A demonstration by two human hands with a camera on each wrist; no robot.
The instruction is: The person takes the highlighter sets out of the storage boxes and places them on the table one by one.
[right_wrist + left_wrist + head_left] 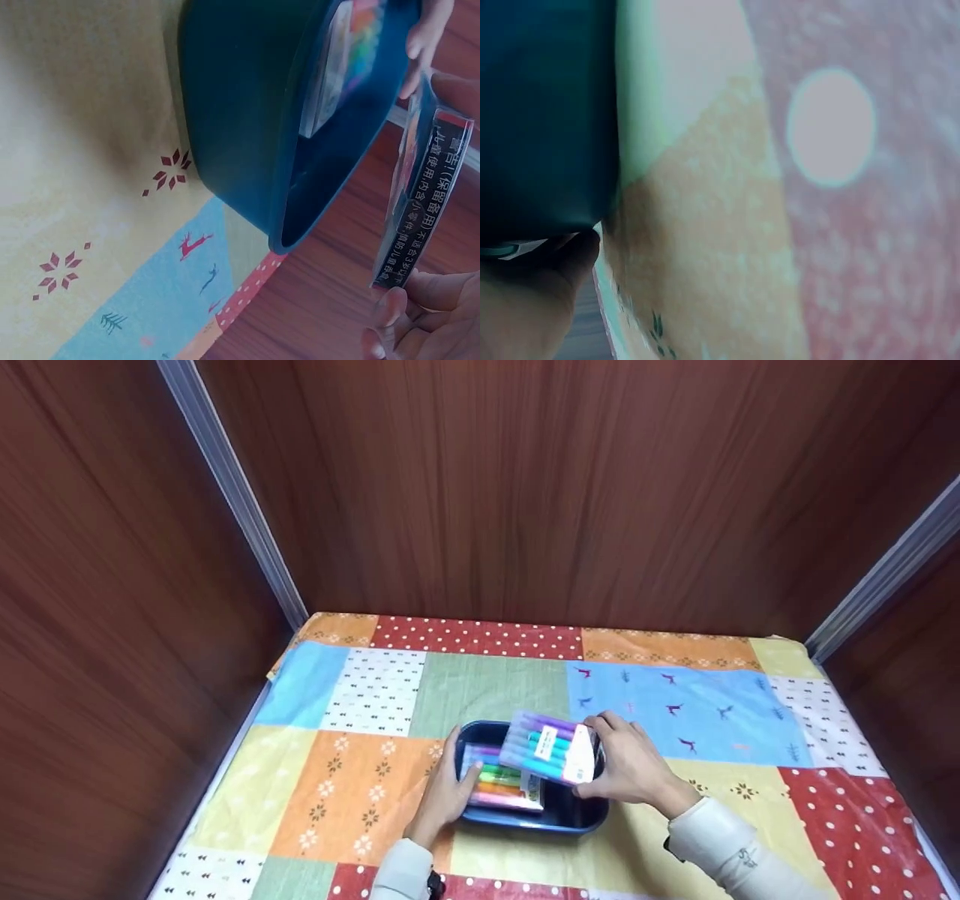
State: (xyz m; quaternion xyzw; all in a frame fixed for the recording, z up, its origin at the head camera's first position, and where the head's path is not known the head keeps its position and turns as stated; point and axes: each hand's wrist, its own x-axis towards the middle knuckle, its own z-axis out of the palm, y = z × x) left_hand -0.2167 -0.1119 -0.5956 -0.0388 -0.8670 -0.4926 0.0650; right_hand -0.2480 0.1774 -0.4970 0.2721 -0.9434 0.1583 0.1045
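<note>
The right hand (628,761) grips the upper pack (544,746) by its right end, over the bin (559,808), at lower centre of the head view. The left hand (448,793) clasps the bin's left wall. Expect the upper pack to be light, fairly stiff and slippery; hold opposite edges at one end. Count: one bin, two packs; the lower pack (495,787) lies inside.

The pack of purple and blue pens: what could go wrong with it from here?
The pen pack might slip, since the right hand grips it only at one end. It is tilted over the blue bin, so if lowered that way it could catch on the second pack inside. The left hand reaches over the bin's edge and might get bumped.
</note>
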